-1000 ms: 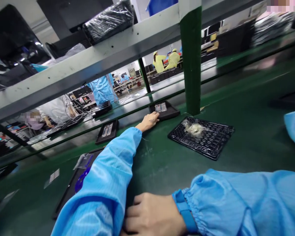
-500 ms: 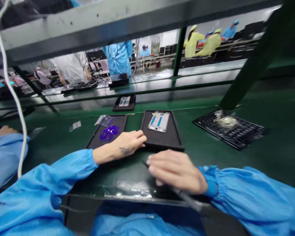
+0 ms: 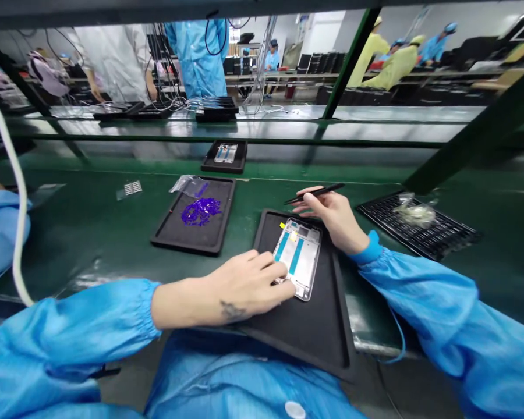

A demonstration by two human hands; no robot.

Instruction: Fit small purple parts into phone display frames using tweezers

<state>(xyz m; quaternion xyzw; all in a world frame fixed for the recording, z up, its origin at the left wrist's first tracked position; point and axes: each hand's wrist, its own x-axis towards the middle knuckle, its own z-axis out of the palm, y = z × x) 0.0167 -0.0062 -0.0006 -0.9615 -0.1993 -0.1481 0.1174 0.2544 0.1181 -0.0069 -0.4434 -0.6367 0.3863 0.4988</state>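
Note:
A black tray (image 3: 314, 326) lies at the near edge of the green bench, part of it over my lap. On it rests a silver phone frame (image 3: 299, 262) with two teal strips. My left hand (image 3: 244, 285) lies on the tray with its fingers curled onto the frame's left edge, pressing it down. My right hand (image 3: 336, 215) hovers just past the tray's far right corner and pinches black tweezers (image 3: 317, 192) that point left. Both arms wear blue sleeves.
A second black tray (image 3: 179, 233) with blue-purple bits sits to the left. A third tray (image 3: 225, 157) with a phone frame lies further back. A black grid tray (image 3: 419, 230) with a clear bag is at right. A white cable (image 3: 13, 221) hangs left. Other workers stand beyond.
The tray with the phone frame has been pulled toward me onto the bench edge. My left hand moved onto the frame. My right hand lifted the tweezers and moved up beyond the tray.

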